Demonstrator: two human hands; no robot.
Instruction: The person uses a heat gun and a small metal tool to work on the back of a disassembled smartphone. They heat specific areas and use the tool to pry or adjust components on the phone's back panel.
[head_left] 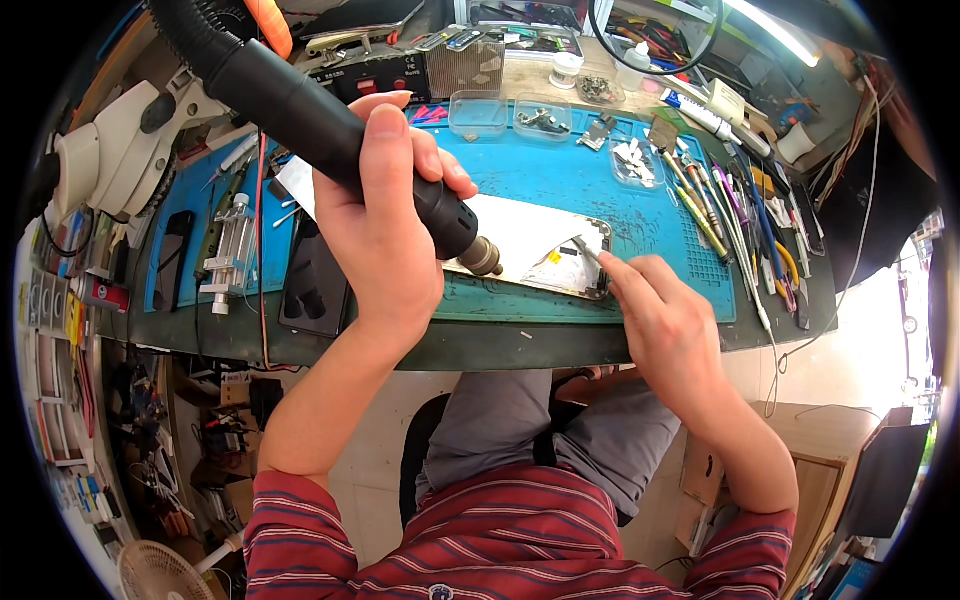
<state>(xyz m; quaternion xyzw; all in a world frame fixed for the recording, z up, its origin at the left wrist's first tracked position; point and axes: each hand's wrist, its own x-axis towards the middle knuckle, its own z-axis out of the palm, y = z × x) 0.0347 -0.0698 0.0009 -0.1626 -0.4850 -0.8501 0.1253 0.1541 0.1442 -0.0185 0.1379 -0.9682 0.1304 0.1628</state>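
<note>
My left hand (385,220) is wrapped round the black handle of a hot air gun (300,120). Its metal nozzle points down at an opened phone housing (575,275) lying on the blue mat. A white sheet (510,230) covers much of the housing; its slanting edge leaves the right end bare. My right hand (665,310) closes on a slim metal tool (585,246), whose tip meets the housing near that edge. Whether it is tweezers or a blade, I cannot tell.
On the blue mat (480,175) stand small clear trays (478,115) with parts. Pens and hand tools (740,210) crowd the right side. A dark phone (313,285) and a metal clamp (232,250) lie to the left, beside a white microscope arm (120,150).
</note>
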